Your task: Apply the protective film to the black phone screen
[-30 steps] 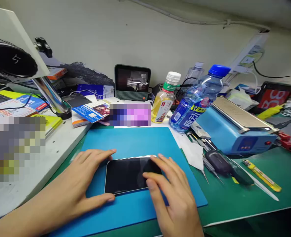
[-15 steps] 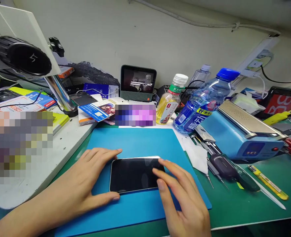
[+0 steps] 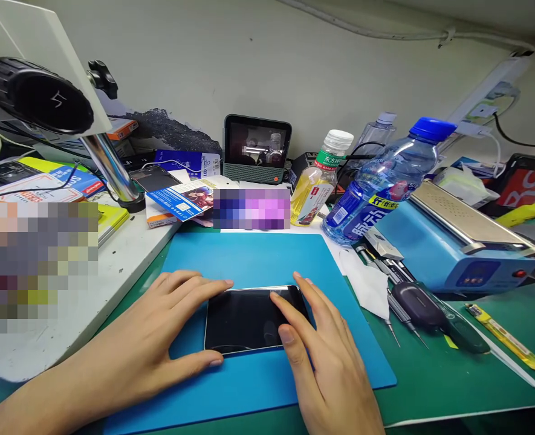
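A smartphone (image 3: pixel 244 320) with a black screen and light edges lies face up on the blue mat (image 3: pixel 249 254). My left hand (image 3: pixel 158 332) steadies its left end, the thumb along the near edge and the fingers along the far edge. Over the right end, my right hand (image 3: pixel 330 350) has its fingers spread. Its index fingertip rests on or just above the glass near the far edge, and the thumb is by the near edge; firm contact is hard to judge. That hand covers the phone's near right corner.
Right of the mat lie a white wipe (image 3: pixel 367 284), a dark oval tool (image 3: pixel 419 305) and a yellow cutter (image 3: pixel 505 335). Behind stand a blue-capped bottle (image 3: pixel 385 181), a tea bottle (image 3: pixel 319 181) and a blue heating machine (image 3: pixel 457 241). A white stand base (image 3: pixel 126 290) borders the left.
My right hand has shifted left over the phone; its fingers are more spread, with the index fingertip nearer the far edge. My left hand keeps its place. The view has turned slightly.
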A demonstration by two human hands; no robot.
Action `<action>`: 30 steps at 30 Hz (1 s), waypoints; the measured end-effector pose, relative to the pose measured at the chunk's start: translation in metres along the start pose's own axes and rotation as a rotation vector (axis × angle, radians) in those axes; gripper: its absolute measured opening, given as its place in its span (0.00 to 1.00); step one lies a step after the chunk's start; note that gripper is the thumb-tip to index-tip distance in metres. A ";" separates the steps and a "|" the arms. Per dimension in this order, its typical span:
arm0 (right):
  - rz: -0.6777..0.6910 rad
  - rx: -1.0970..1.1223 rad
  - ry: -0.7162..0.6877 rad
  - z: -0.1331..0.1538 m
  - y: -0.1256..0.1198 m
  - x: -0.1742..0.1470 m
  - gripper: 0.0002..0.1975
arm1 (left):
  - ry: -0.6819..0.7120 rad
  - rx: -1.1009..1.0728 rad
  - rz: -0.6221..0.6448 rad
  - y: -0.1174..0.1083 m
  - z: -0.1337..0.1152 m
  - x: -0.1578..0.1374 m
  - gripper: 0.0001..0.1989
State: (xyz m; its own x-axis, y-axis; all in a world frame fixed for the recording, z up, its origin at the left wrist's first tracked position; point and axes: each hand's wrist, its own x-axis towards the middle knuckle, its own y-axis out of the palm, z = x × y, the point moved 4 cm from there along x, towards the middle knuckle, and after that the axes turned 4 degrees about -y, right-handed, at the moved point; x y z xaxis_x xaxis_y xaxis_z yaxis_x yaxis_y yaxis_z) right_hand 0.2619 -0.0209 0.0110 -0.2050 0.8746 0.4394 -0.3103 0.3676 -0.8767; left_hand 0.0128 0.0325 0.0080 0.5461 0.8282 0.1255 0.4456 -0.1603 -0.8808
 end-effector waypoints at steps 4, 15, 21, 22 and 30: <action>0.101 0.000 0.101 -0.003 0.006 -0.002 0.23 | -0.007 0.000 0.006 0.001 -0.001 0.000 0.36; 0.107 -0.038 -0.057 -0.003 0.008 -0.006 0.32 | 0.009 0.014 0.008 0.001 0.002 0.002 0.38; 0.089 -0.041 0.069 -0.007 0.011 -0.004 0.25 | 0.003 0.020 0.001 0.001 0.002 0.002 0.38; 0.077 -0.027 0.106 -0.008 0.010 -0.005 0.24 | -0.009 0.013 -0.013 0.001 0.002 0.002 0.38; -0.023 0.088 0.353 0.000 0.004 -0.005 0.25 | -0.046 -0.005 -0.011 0.001 0.002 0.000 0.37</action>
State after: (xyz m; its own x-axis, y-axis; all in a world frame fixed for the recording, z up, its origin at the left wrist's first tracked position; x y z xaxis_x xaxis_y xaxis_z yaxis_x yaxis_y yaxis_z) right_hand 0.2621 -0.0236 0.0056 0.1309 0.9273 0.3508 -0.3930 0.3734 -0.8404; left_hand 0.0121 0.0333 0.0059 0.5085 0.8535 0.1139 0.4552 -0.1542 -0.8770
